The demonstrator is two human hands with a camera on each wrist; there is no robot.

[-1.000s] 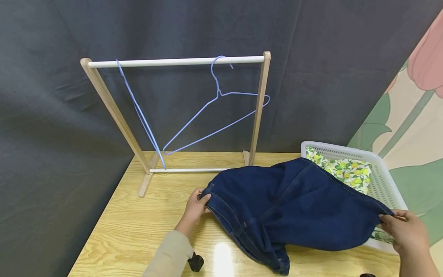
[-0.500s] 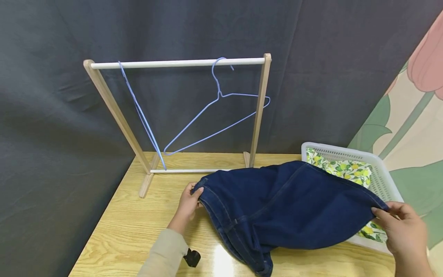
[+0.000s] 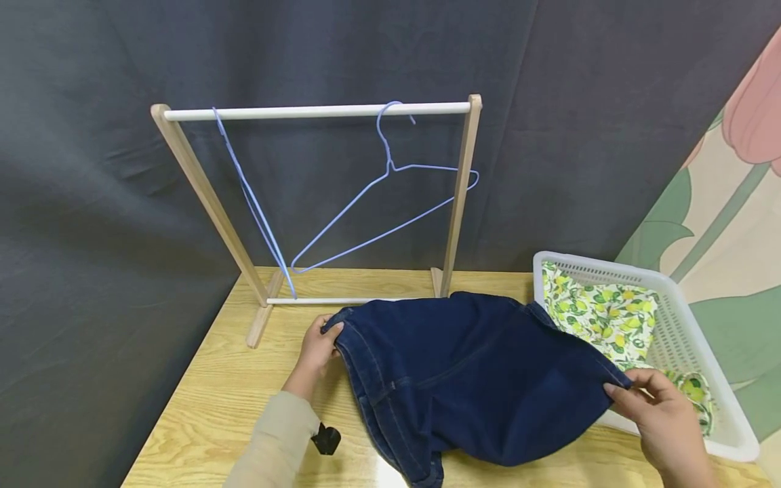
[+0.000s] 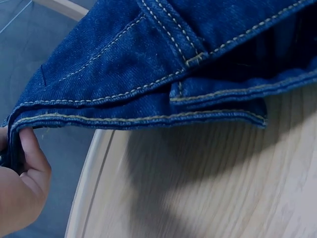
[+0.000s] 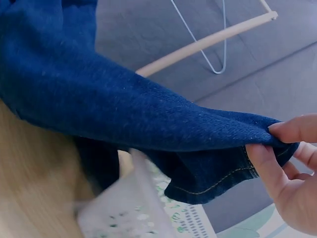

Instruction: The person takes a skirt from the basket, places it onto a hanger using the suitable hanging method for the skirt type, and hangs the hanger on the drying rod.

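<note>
The left hand (image 3: 316,347) pinched the denim garment (image 3: 470,379) at its waistband (image 4: 119,82); the right hand (image 3: 662,417) pinched a leg hem (image 5: 205,191). The garment spanned between both hands, over the bench (image 3: 201,407), with the basket (image 3: 741,447) just beyond the right hand.

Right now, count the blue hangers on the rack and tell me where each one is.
2. One hanger hangs nearly edge-on near the left end of the top bar; the other hanger hangs toward its right end. Another could be hidden behind the edge-on one.
</note>
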